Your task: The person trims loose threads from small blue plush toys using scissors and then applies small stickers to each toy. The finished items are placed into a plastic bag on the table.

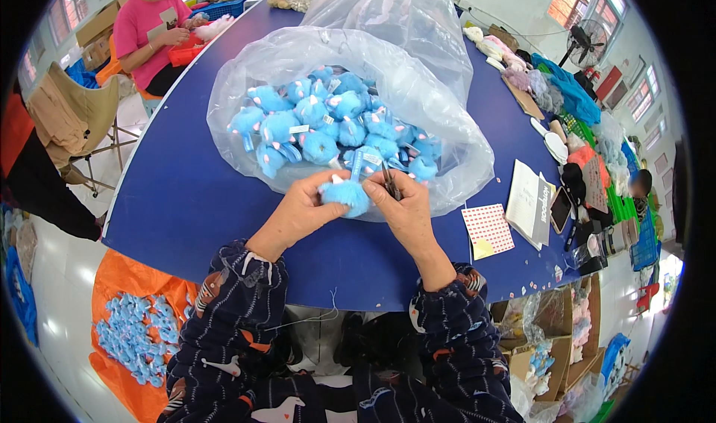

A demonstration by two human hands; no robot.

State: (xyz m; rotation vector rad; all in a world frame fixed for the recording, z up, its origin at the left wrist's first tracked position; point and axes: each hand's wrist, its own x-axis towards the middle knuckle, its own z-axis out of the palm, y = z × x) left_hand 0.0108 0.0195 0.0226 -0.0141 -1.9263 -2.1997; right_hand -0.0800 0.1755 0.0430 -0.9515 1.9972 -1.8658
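Note:
My left hand (300,210) is closed around a small fluffy blue plush toy (346,196) with pinkish ear tips. From the top of the toy a light blue ribbon loop (357,165) stands up. My right hand (407,215) touches the toy's right side with its fingertips and also holds dark thread snips (391,183), their points upward. Just beyond both hands lies an open clear plastic bag (466,158), with many similar blue plush toys (312,111) heaped inside. Some of those toys show white tags and blue loops.
On the blue table (175,177), right of my hands, lie a red-dotted sticker sheet (488,229), a notebook (526,199) and a phone (560,210). A person in pink (149,31) sits at the far left. Blue pieces lie on an orange cloth (112,274) on the floor.

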